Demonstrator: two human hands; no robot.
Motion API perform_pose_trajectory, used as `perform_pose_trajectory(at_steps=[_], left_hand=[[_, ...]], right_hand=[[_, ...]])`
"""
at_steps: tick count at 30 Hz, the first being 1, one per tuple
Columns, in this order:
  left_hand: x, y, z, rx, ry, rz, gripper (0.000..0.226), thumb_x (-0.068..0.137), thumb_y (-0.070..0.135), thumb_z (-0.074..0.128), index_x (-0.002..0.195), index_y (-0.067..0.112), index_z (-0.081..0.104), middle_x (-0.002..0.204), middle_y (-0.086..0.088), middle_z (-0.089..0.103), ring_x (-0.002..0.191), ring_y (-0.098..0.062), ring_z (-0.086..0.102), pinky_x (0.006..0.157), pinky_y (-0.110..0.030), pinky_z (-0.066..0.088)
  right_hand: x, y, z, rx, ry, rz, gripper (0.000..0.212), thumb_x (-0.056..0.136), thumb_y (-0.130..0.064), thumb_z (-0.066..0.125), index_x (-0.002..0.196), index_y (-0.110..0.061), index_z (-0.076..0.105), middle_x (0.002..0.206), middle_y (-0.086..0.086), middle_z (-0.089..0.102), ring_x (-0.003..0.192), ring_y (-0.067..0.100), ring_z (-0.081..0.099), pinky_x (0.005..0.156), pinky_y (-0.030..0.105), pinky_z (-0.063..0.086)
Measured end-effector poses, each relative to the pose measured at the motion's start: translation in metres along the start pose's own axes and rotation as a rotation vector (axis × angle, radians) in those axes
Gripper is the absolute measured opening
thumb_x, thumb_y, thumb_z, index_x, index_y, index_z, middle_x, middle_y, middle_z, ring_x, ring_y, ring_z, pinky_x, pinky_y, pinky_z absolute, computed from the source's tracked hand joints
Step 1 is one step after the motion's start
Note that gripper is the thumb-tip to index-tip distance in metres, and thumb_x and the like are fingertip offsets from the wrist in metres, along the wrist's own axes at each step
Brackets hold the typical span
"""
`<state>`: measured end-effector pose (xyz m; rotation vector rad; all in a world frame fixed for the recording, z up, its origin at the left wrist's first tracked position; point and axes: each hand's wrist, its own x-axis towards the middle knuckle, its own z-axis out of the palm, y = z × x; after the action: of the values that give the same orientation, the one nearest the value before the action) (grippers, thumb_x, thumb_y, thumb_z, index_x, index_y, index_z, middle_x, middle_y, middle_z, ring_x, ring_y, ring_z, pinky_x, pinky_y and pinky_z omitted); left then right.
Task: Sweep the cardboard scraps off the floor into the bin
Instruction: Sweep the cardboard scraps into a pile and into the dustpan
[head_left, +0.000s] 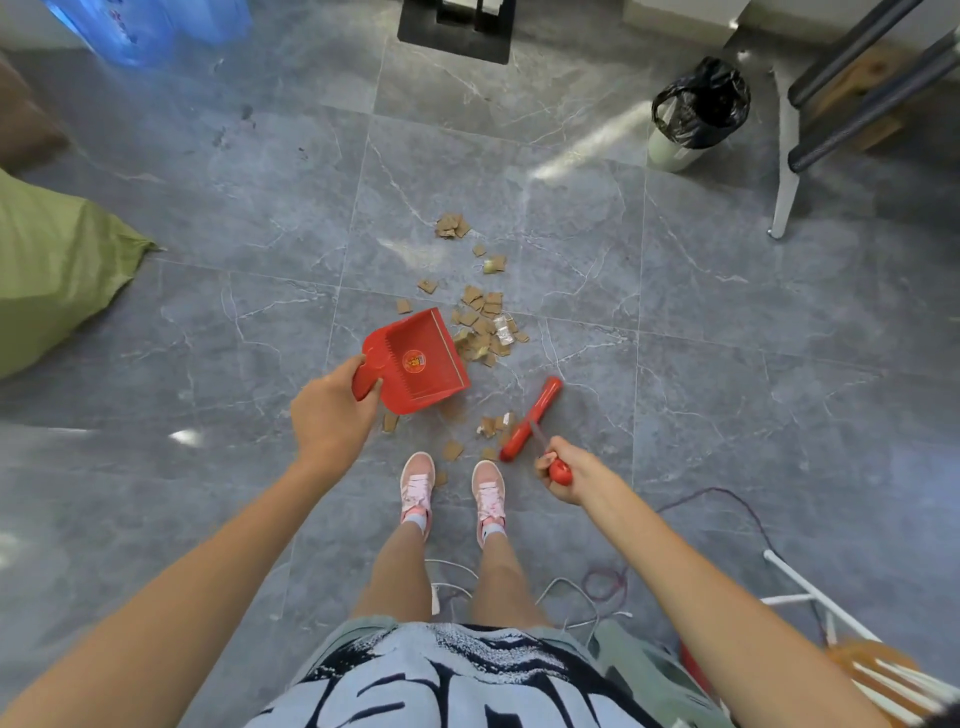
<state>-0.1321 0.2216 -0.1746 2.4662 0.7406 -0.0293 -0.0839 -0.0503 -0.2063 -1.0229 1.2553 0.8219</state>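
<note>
Cardboard scraps (483, 322) lie loose on the grey tiled floor (208, 218) in front of the person. The thickest heap is just beside the right edge of a red dustpan (415, 358), a smaller clump sits farther out, and a handful lies near the pink shoes (418, 483). As a whole the litter forms a ragged band whose long axis runs from the feet straight away from the person, leaning slightly right towards the far end. The work looks barely begun: the inside of the pan shows bare red with only a round sticker, and no scrap is seen in it. The bin (696, 114), lined with a black bag, stands well apart at the far right, and its inside is too dark to judge. The left hand (332, 410) has its fingers curled round the dustpan's stubby handle, with the open lip facing right, towards the heap. The right hand (563, 473) is wrapped round the red end of a thin-shafted broom (532, 418), whose long red head slants among the near scraps. Gathering, scooping and carrying to the bin all remain.
</note>
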Motion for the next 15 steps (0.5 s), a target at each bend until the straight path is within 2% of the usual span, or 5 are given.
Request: perform_pose_trajectory(at_steps=[2, 6, 10, 15], left_hand=[[0.0, -0.004, -0.003, -0.022, 0.028, -0.037, 0.031, 0.088, 0.031, 0.064, 0.116, 0.02, 0.068, 0.078, -0.013, 0.072, 0.074, -0.037, 0.067, 0.064, -0.039, 0.051], [0.003, -0.011, -0.008, 0.002, 0.045, -0.061, 0.03, 0.089, 0.033, 0.063, 0.116, 0.021, 0.068, 0.077, -0.011, 0.073, 0.074, -0.035, 0.068, 0.063, -0.037, 0.05], [0.01, -0.015, -0.019, -0.016, 0.054, -0.103, 0.03, 0.088, 0.031, 0.063, 0.115, 0.019, 0.069, 0.078, -0.014, 0.072, 0.075, -0.037, 0.067, 0.065, -0.04, 0.052], [0.018, -0.02, -0.035, -0.007, 0.042, -0.118, 0.033, 0.087, 0.032, 0.063, 0.117, 0.02, 0.068, 0.082, -0.016, 0.073, 0.079, -0.038, 0.067, 0.068, -0.042, 0.054]], right_hand=[[0.0, -0.01, 0.009, 0.035, -0.018, -0.001, 0.03, 0.093, 0.003, 0.028, 0.067, -0.011, 0.031, 0.055, 0.001, 0.031, 0.018, 0.004, 0.028, 0.024, 0.009, 0.024], [0.003, -0.025, 0.021, 0.088, -0.054, 0.012, 0.029, 0.092, 0.002, 0.03, 0.067, -0.013, 0.029, 0.065, 0.0, 0.024, 0.019, 0.007, 0.03, 0.023, 0.011, 0.025], [-0.004, -0.04, 0.03, 0.132, -0.122, -0.006, 0.028, 0.093, 0.001, 0.029, 0.068, -0.014, 0.03, 0.066, -0.002, 0.022, 0.02, 0.007, 0.031, 0.023, 0.013, 0.026], [-0.026, -0.066, 0.032, -0.001, -0.067, -0.041, 0.027, 0.09, 0.001, 0.033, 0.067, -0.012, 0.032, 0.053, 0.003, 0.031, 0.02, 0.006, 0.031, 0.023, 0.011, 0.026]])
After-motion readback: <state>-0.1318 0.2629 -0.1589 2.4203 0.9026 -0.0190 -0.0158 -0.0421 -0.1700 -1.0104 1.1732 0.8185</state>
